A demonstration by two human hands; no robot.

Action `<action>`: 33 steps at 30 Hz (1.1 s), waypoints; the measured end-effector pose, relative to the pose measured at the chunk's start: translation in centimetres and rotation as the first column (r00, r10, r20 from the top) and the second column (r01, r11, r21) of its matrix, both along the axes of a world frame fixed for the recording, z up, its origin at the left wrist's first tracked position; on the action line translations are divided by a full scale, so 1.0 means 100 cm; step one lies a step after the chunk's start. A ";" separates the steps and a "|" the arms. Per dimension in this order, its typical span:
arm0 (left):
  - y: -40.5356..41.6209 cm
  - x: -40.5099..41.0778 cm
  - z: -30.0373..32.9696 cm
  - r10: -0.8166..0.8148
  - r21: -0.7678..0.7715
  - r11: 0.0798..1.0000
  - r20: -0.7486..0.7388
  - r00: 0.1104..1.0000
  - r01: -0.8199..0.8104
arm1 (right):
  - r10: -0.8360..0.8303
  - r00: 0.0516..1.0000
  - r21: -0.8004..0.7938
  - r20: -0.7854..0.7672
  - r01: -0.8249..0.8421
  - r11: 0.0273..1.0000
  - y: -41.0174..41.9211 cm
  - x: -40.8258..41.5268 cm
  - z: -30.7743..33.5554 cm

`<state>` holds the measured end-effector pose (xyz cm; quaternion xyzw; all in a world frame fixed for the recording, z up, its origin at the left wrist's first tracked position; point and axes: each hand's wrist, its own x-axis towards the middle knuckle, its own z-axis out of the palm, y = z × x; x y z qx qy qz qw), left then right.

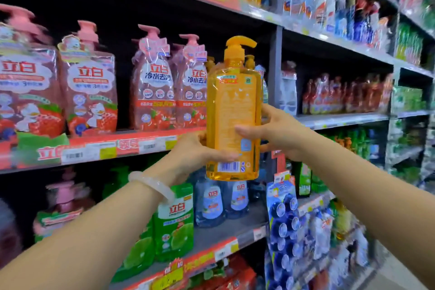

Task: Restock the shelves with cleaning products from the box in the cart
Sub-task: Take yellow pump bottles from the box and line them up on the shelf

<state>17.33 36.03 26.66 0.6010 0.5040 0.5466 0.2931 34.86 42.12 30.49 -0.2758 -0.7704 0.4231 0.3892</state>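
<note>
Bright, even store light falls from above; deep shadow fills the shelf backs. Glare streaks the pink bottles' plastic wrap (pixel 153 82). Edges bow and smear; far right shelves (pixel 409 125) blur.

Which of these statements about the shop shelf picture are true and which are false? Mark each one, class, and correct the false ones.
1. Both hands hold the orange bottle. True: the left hand grips its lower left side and the right hand its right side.
2. The orange bottle lies on its side. False: it is upright, with the pump on top.
3. The orange bottle already stands on a shelf. False: it is held in the air in front of the shelves.
4. A pale bracelet is on the left wrist. True.
5. The bottles with pink pumps stand to the right of the orange bottle. False: they stand to its left.
</note>
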 end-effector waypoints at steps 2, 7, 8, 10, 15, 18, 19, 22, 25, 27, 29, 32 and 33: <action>0.034 -0.005 0.016 0.014 0.015 1.000 0.001 1.000 -0.014 | 0.009 1.000 0.009 -0.010 -0.009 1.000 0.033 -0.003 0.016; 0.109 -0.012 0.056 0.067 0.114 0.991 0.025 0.997 -0.070 | 0.007 0.996 0.071 -0.091 -0.001 0.998 0.110 -0.020 0.058; 0.123 -0.011 0.063 0.086 0.127 0.988 0.040 0.995 -0.091 | -0.003 0.994 0.084 -0.111 0.012 0.996 0.125 -0.023 0.065; 0.148 -0.009 0.074 0.127 0.139 0.981 0.063 0.990 -0.135 | -0.006 0.991 0.121 -0.135 0.022 0.992 0.154 -0.028 0.075; 0.202 -0.005 0.087 0.230 0.158 0.956 0.116 0.966 -0.246 | 0.037 0.988 0.178 -0.147 -0.010 0.984 0.225 -0.046 0.083; 0.226 -0.005 0.085 0.352 0.131 0.924 0.071 0.933 -0.359 | 0.139 0.975 0.157 -0.172 -0.112 0.981 0.265 -0.062 0.077; 0.233 -0.005 0.083 0.391 0.113 0.912 0.054 0.919 -0.394 | 0.177 0.968 0.152 -0.179 -0.151 0.977 0.275 -0.067 0.073; 0.249 -0.006 0.076 0.478 0.072 0.873 0.074 0.875 -0.483 | 0.286 0.944 0.150 -0.164 -0.263 0.953 0.298 -0.080 0.064; 0.257 -0.004 0.065 0.571 0.043 0.817 0.090 0.816 -0.576 | 0.347 0.928 0.176 -0.138 -0.322 0.930 0.314 -0.091 0.051; 0.259 -0.004 0.058 0.602 0.033 0.794 0.091 0.793 -0.607 | 0.376 0.916 0.190 -0.143 -0.348 0.918 0.317 -0.097 0.042; 0.259 -0.006 0.054 0.620 0.055 0.779 0.082 0.780 -0.625 | 0.357 0.929 0.243 -0.102 -0.325 0.914 0.313 -0.099 0.037; 0.255 -0.004 0.052 0.641 0.098 0.764 0.003 0.767 -0.638 | 0.122 0.980 0.446 0.156 -0.181 0.877 0.298 -0.087 0.044; 0.254 -0.003 0.051 0.664 0.107 0.746 -0.032 0.747 -0.658 | 0.018 0.974 0.532 0.224 -0.138 0.836 0.292 -0.082 0.046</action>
